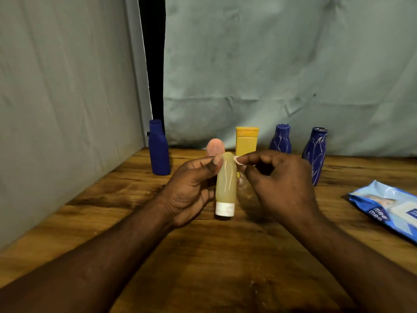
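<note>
My left hand point(190, 188) grips a translucent yellowish tube point(226, 184) with a white cap point(224, 209), cap end pointing down, just above the wooden table point(203, 256). My right hand point(279, 184) is beside the tube's upper end, thumb and forefinger pinching a small white scrap point(237, 161) that looks like a peeled label strip or wipe; another pale bit hangs below the fingers near the tube.
At the back of the table stand a plain blue bottle point(158, 148), a pink tube point(215, 147), a yellow tube point(246, 141) and two blue bottles with white scratches point(280, 139) point(315, 154). A blue wipes pack point(388, 210) lies at right. Grey cloth walls enclose the back and left.
</note>
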